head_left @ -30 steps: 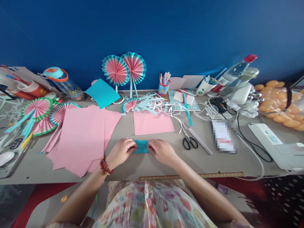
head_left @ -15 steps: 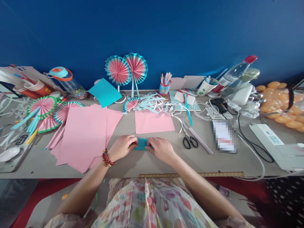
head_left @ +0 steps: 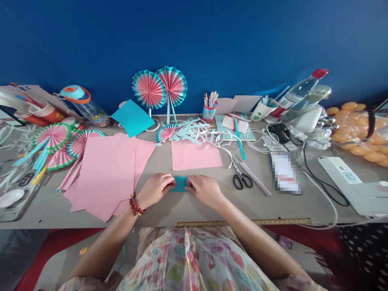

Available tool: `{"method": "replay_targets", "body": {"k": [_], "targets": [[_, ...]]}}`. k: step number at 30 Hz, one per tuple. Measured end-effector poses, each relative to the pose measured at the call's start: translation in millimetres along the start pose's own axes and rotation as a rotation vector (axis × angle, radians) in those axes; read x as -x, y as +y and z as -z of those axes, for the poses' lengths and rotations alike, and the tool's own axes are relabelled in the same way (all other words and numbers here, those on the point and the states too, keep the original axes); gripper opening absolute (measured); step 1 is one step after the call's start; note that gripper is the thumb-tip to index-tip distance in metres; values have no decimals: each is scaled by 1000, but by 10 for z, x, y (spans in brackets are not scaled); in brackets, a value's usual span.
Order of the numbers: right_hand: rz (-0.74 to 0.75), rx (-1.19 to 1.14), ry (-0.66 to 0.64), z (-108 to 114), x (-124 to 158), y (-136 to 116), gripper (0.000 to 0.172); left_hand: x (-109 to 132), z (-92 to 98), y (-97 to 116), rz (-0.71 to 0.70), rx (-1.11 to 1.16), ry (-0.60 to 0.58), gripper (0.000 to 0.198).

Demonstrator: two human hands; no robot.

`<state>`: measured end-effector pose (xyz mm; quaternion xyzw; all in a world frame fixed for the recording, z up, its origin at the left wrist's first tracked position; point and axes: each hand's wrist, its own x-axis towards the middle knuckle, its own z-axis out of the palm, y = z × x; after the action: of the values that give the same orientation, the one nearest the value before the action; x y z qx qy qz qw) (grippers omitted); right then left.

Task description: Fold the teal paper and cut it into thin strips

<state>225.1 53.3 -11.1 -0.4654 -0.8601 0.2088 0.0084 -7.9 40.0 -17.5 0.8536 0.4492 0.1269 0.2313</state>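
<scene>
Both hands on the blue strip, near the front of the grey desk, roughly centered on the torso. Left hand pinches the left end, thumb and curled fingers; right hand pinches the right end the same way. Hands apart from each other, strip's middle exposed between them. Fingertips partly hidden; can't tell how many layers the strip has. Red bead bracelet on left wrist.

Left of the left hand: pink stack, sheets fanned unevenly, near the wrist. Just beyond the strip: a pink sheet flat on the desk, its far edge under white scraps. Small fan lies at the left end of the scraps.

Right of the right hand: scissors, black handles toward the person, lilac stick lying diagonally just beside. Farther right, a flat item with its face pixelated, then a white power strip.

Back: two round pink-and-blue fans upright at the blue wall, overlapping. Blue sheet in front of them, to the left. Pen cup upright to their right. Red-capped bottle appears tilted, back right. More fans at far left, overlapping.
</scene>
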Motion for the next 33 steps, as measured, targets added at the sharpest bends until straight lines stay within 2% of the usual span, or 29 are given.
{"method": "replay_targets", "body": {"k": [26, 33], "targets": [[-23, 2, -30, 25, -15, -21, 15, 48, -47, -13, -46, -46, 13, 16], [-28, -31, -26, 46, -12, -17, 13, 75, -96, 7, -80, -230, 26, 23]]}}
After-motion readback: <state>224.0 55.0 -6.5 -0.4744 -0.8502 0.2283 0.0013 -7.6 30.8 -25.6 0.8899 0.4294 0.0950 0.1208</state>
